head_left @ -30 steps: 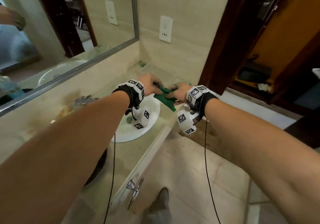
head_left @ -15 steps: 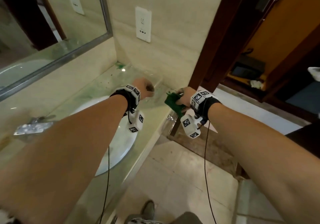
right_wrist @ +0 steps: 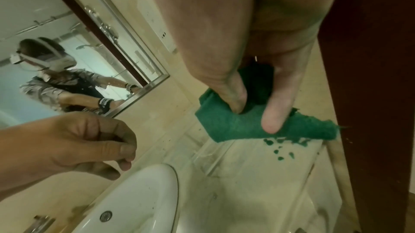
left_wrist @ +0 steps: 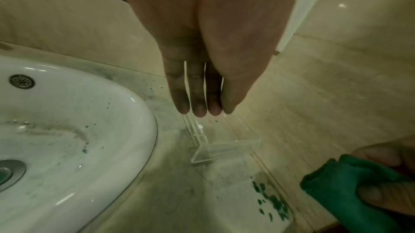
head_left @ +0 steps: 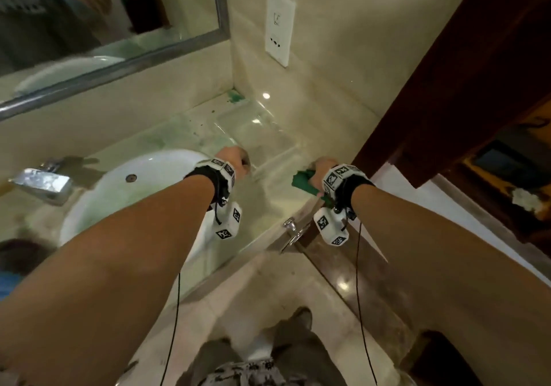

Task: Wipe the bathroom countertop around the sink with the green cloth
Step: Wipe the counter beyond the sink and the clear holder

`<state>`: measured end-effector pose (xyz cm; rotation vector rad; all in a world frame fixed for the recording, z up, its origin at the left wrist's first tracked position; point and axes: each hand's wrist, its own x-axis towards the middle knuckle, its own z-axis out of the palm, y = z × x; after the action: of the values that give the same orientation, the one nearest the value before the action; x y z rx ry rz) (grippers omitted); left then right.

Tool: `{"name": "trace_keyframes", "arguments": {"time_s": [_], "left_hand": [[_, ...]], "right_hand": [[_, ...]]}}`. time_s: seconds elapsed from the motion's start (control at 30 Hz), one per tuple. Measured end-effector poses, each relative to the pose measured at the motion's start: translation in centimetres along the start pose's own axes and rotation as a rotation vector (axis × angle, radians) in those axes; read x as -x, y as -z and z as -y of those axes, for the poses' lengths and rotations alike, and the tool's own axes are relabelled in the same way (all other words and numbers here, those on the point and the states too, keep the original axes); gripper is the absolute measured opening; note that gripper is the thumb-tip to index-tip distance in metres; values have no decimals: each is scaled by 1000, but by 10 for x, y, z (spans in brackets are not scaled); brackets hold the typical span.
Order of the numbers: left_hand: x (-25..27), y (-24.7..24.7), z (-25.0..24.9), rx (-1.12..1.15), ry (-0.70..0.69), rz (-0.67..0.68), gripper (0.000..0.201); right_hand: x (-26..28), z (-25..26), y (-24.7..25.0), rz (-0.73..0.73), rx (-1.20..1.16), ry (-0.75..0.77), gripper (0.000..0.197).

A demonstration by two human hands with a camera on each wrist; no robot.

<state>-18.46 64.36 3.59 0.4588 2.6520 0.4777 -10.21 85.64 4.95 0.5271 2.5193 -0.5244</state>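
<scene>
Beside sink [head_left: 125, 195], green cloth [head_left: 302, 181] lengthwise toward counter edge.

Head view looks steeply down over both forearms. Wrist views sit close under each palm, facing the counter [left_wrist: 235, 192]; all share the sink [head_left: 143, 183].

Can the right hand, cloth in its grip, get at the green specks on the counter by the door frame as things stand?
Probably yes. The right hand holds the green cloth just beside the green specks, with nothing between them.
</scene>
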Motion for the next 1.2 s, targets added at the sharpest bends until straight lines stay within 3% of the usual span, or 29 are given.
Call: {"name": "trace_keyframes", "arguments": {"time_s": [0.13,0.37,0.5,0.67,0.9,0.97,1.07,1.2], "left_hand": [[-9,-12,-8,3,126,-15,17],[-29,-46,10,27,241,36,49],[-46,-70,23,13,258,79,67],[-64,-96,33,-100,252,103,87],[-81,-123,51,-181,226,172,129],[-85,-127,52,-167,216,172,130],[-89,-133,56,-158,190,173,105],[-86,-141,58,-174,174,235,132]], "right_hand": [[-32,-10,9,-39,-18,68,30],[-86,-9,-14,5,-28,120,32],[-114,-9,-24,21,100,116,36],[-149,-18,-35,-59,255,194,43],[-169,-14,-29,-113,222,220,26],[-171,-12,-31,-132,224,224,24],[-175,-11,-34,-127,234,224,27],[-183,-10,-39,-60,254,245,35]]}}
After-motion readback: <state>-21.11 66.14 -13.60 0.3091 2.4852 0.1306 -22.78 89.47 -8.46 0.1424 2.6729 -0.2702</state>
